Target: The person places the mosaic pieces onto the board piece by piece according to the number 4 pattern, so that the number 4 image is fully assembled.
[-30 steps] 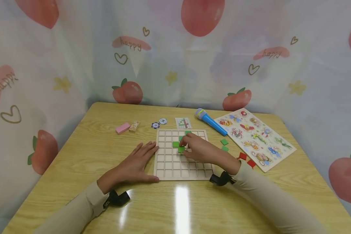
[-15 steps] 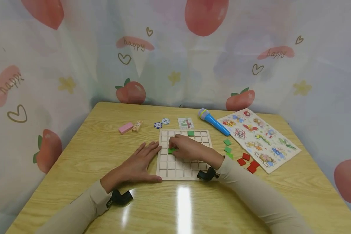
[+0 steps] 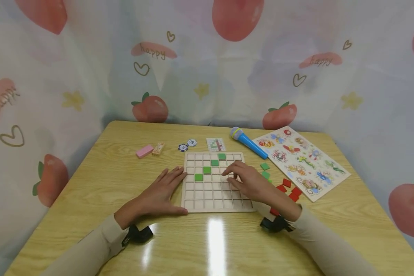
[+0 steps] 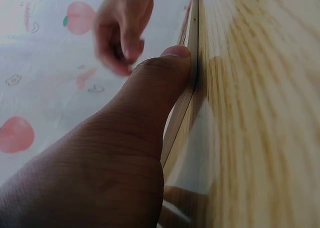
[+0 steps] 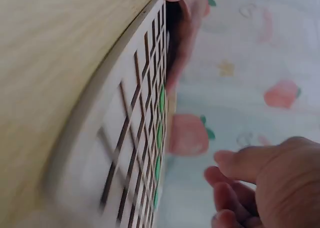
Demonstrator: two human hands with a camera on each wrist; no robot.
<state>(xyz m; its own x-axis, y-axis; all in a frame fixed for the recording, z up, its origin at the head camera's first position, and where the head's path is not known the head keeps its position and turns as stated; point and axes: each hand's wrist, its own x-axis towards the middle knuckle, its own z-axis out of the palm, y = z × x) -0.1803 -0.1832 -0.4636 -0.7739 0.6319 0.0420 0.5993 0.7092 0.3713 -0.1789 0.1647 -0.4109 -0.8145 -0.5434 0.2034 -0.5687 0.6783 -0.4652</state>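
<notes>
A wooden grid board (image 3: 200,206) lies in front of me in the head view. Several green square tiles sit in its cells, in a diagonal from the back row down to the left, the lowest being a bright green tile (image 3: 198,177). My left hand (image 3: 160,195) rests flat on the table at the board's left side, fingertips and thumb right at its edge; the left wrist view shows the thumb (image 4: 175,63) against that edge. Over the board's right half hovers my right hand (image 3: 250,182), fingers loosely bent, with nothing between thumb and fingers.
Right of the board lie loose green tiles (image 3: 265,166) and several red tiles (image 3: 294,195). Beyond them are an insect picture board (image 3: 310,165) and a blue toy microphone (image 3: 250,145). A pattern card (image 3: 216,145), poker chips (image 3: 183,148), a pink block (image 3: 145,151) and a small patterned box (image 3: 158,148) lie behind.
My right hand set a green tile into a cell at the diagonal's lower left, let go, and moved right, uncovering the tiles. The left hand has stayed at the board's edge.
</notes>
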